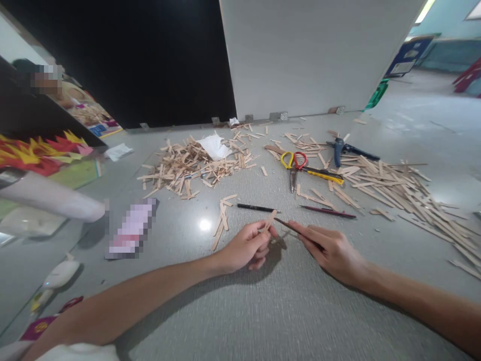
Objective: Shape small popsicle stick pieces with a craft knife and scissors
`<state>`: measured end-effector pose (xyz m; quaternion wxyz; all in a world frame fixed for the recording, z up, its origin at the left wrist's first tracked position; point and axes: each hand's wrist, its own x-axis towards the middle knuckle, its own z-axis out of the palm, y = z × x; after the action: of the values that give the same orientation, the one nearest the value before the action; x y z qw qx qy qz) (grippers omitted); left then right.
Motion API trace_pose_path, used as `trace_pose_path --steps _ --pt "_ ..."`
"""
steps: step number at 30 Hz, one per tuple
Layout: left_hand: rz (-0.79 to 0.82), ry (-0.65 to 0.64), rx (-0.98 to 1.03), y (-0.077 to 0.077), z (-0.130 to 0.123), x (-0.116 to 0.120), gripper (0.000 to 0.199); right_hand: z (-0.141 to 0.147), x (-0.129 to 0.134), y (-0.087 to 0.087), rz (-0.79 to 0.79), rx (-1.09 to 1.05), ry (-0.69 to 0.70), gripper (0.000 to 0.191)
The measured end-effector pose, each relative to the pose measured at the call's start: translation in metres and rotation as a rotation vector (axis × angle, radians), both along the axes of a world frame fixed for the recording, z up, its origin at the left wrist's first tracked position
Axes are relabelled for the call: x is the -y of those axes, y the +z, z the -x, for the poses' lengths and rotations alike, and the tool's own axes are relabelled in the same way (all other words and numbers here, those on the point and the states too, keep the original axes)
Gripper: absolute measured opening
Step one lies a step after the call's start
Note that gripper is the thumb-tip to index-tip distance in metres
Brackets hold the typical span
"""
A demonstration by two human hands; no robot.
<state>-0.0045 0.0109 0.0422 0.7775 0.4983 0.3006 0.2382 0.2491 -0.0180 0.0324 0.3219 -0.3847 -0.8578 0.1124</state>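
Scissors [292, 179] btwn L stick pile [176, 168], R pile [394, 184].

The stick [272, 217], pale, flat and narrow, stands tilted in the left hand [253, 245], its free end sticking up past the fingers and leaning right. The thin dark strip [287, 223] slants out from the right hand [332, 248], its tip at the stick; contact is unclear.

A black panel [150, 55] and a pale grey panel [308, 55] stand side by side here; metal fittings [278, 116] line their foot; off right, a teal wall [449, 25]; light [205, 225] glares white off the grey surface [240, 316].
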Motion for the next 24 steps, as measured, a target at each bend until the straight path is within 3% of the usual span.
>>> trace_pose_path --steps 8,15,24 --pt "0.060 0.034 0.084 -0.003 -0.002 0.000 0.031 0.001 0.001 0.002 0.012 0.006 0.009 0.043" --pt "0.175 0.064 0.211 -0.010 -0.002 -0.005 0.011 -0.001 0.000 -0.001 0.001 0.009 0.005 0.042" --pt "0.150 0.068 0.187 -0.011 -0.002 -0.006 0.019 0.000 -0.002 -0.006 -0.029 0.008 0.017 0.042"
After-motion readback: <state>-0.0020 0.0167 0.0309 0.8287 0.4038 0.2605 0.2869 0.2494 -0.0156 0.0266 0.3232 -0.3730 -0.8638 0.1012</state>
